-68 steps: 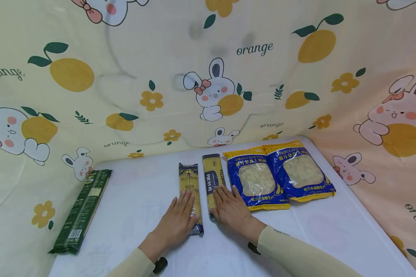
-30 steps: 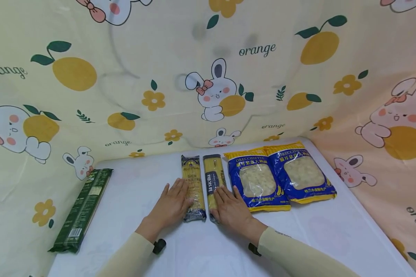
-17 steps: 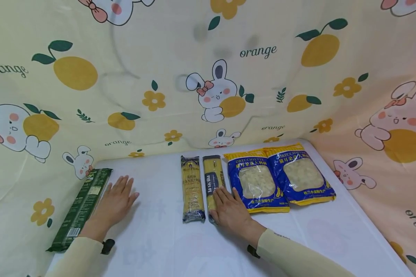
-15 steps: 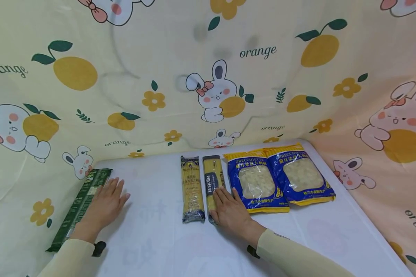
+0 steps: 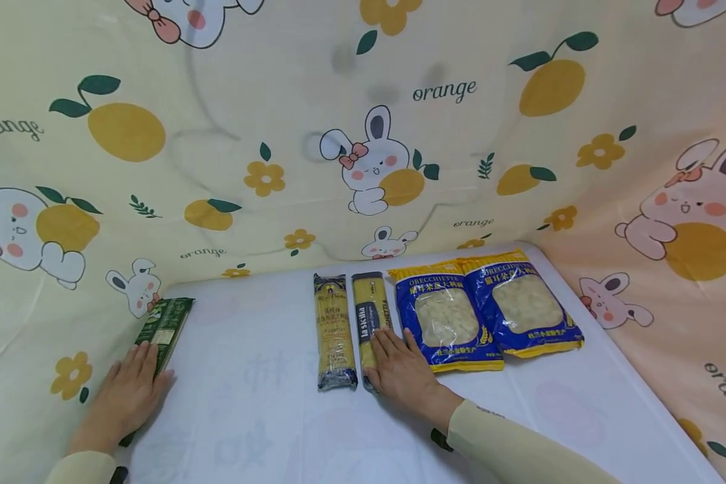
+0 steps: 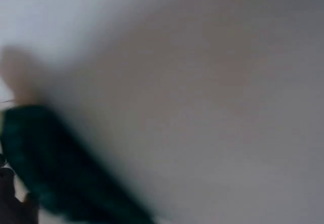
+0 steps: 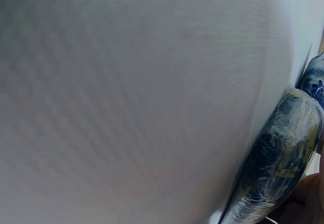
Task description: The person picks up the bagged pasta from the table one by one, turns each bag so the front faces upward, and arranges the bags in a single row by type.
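In the head view my left hand [image 5: 124, 396] lies on a long green packet [image 5: 168, 329] at the table's left side, fingers straight and close together. It covers the packet's middle and much of its lower part. Blurred dark green wrapping [image 6: 55, 168] fills the left wrist view's lower left. My right hand [image 5: 405, 370] rests on a pack of spaghetti [image 5: 370, 296], fingers extended over it and thumb along its left edge. Just left of that pack lies another yellow pasta pack [image 5: 334, 329], untouched. A clear-and-blue pack end [image 7: 283, 153] shows in the right wrist view.
Two blue-and-yellow bags of orecchiette, a nearer one [image 5: 448, 319] and one farther right [image 5: 528, 302], lie overlapping right of the spaghetti. The white table [image 5: 248, 376] meets a printed cloth [image 5: 278, 134] at the back and sides.
My left hand has pushed the yellow pasta pack farther back, level with the spaghetti, then let go and moved left onto the green packet. The right hand has stayed on the spaghetti.
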